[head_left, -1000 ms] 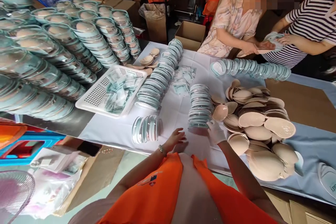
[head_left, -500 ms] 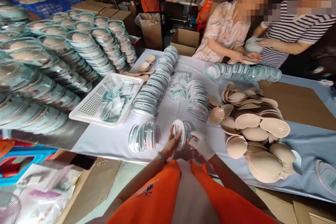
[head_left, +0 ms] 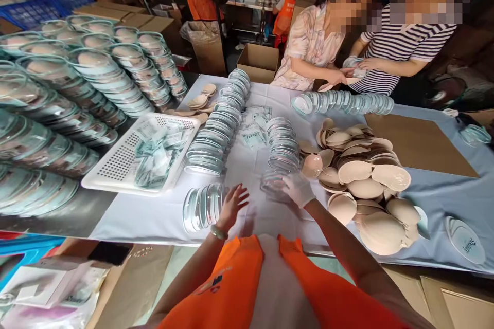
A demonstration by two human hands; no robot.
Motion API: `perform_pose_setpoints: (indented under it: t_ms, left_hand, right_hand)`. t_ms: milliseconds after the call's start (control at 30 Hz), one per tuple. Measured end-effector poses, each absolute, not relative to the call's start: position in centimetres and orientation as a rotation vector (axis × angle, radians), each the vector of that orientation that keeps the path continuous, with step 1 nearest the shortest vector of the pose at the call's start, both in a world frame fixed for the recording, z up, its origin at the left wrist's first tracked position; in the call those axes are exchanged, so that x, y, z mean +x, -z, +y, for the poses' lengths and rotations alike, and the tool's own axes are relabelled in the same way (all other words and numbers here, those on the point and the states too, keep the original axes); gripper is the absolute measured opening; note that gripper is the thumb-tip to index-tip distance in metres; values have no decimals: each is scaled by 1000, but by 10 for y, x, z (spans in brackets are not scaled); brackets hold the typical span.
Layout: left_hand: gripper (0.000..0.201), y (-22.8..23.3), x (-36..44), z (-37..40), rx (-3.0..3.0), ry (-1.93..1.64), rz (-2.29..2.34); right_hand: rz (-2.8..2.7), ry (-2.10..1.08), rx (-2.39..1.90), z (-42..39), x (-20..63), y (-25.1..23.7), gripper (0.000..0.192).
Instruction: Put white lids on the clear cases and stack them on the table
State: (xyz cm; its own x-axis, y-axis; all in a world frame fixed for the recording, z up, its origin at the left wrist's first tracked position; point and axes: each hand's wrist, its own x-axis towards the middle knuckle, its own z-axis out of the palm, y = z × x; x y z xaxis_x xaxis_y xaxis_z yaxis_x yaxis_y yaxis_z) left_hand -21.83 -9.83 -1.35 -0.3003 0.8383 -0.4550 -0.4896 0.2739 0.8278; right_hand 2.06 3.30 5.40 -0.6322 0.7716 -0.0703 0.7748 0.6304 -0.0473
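My bare left hand (head_left: 232, 206) is open, fingers spread, beside the right end of a short row of nested clear plastic containers (head_left: 201, 209). A bracelet circles that wrist. My right hand (head_left: 299, 190), in a white glove, has its fingers on the right edge of a clear plastic container (head_left: 273, 181), which is blurred. This container is at the near end of a nested row of containers (head_left: 282, 141) with pale green inserts. Right of my gloved hand lies a heap of beige bra cups (head_left: 365, 170).
A long row of containers (head_left: 216, 128) runs toward the far edge. Left of it stands a white basket (head_left: 102, 175) of printed packets, with tall container stacks (head_left: 96, 79) beyond. Across the table (head_left: 328, 231), two people handle cups near another row (head_left: 343, 103). Cardboard (head_left: 420, 144) lies right.
My hands have moved apart, and the white disc and containers held between them are no longer there. My left hand has opened and moved left; my right hand has moved forward to the clear container.
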Motion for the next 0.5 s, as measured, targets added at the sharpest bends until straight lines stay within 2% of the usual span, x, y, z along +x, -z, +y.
perform_pose_setpoints:
  t_ms: [167,333,400,500]
  left_hand:
    - [64,-4,-283,-135,591,-1686,1740]
    - [53,10,-338,-177,527,-1632,2231]
    - [63,20,-350,-183,511,-1527,2268]
    - [78,34,-351,-176,555,-1389,2185]
  right_hand:
    - [2677,22,1494,68,-6,-32,32]
    - [2826,41,1809,73,-13,-22,37]
    - [2977,306,1816,57,-26,-15,34]
    - [3023,928,1574,13,-63,0,33]
